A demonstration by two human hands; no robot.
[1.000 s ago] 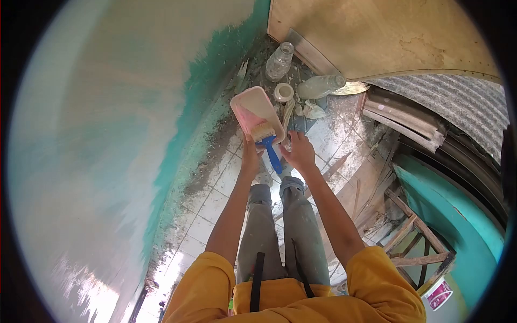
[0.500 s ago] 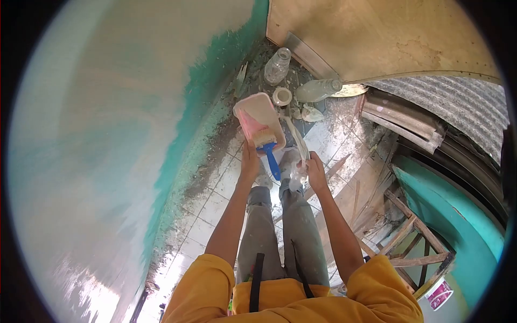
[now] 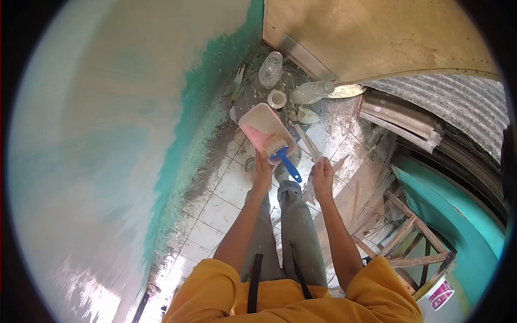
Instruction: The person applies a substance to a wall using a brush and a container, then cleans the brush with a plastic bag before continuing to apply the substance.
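Observation:
My left hand (image 3: 262, 170) grips the near left edge of a shallow plastic tray (image 3: 258, 119) with pinkish-white paint inside. A paintbrush (image 3: 291, 168) lies across the tray's near end, its pale bristles inside and its blue handle jutting over the rim towards me. To the right, my right hand (image 3: 323, 171) is closed around a twisted, whitish translucent plastic bag (image 3: 307, 141); one strand stretches up towards the tray's far side and a crumpled part hangs below the fingers.
Two glass bottles (image 3: 271, 70) and an open white jar (image 3: 277, 99) stand or lie beyond the tray. On the left rises a wall (image 3: 107, 134) with patchy green and off-white paint. A wooden frame (image 3: 417, 245) and corrugated sheets (image 3: 447, 99) occupy the right side.
The tray with the brush has shifted right and slightly nearer, tilting more, along with my left hand. My right hand has moved right and slightly down, carrying the plastic bag.

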